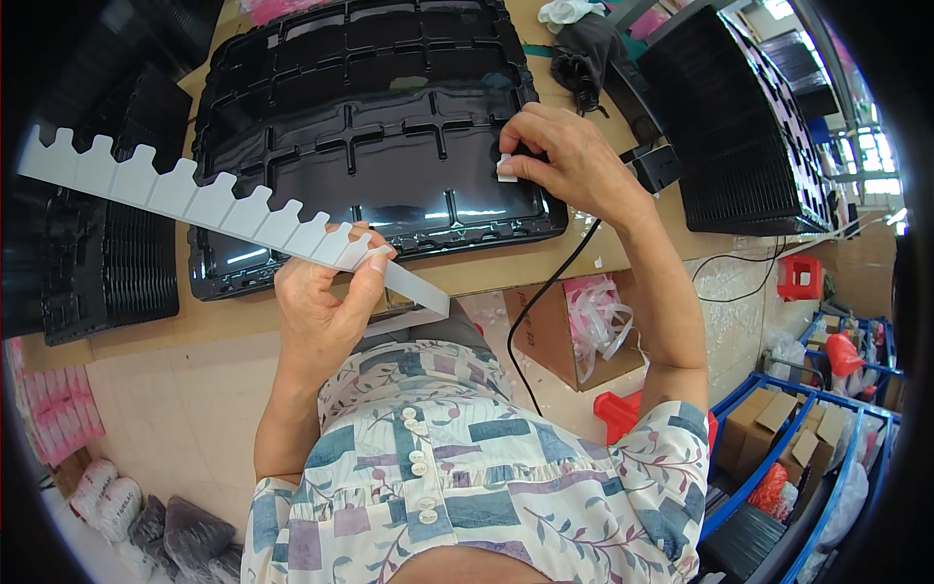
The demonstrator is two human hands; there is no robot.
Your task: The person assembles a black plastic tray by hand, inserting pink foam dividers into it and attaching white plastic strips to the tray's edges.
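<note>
A long white strip [185, 195] with a row of notched tabs along its upper edge is pinched in my left hand [326, 302], near its right end. From there it runs up to the left across the front of a glossy black plastic tray [389, 170], and its short tail hangs past my fingers. My right hand [574, 161] grips a small white tab [506, 169] between thumb and fingers, over the tray's right side. Whether the tab touches the tray I cannot tell. The tray has raised cross-shaped ribs and lies on the brown table [467, 279].
Stacks of black trays stand at the left [122, 253] and right [739, 127]. A black cable [545, 292] hangs off the front edge by a cardboard box [545, 336] of white and pink scraps. Blue racks [778, 457] and a red stool [618, 414] stand at right.
</note>
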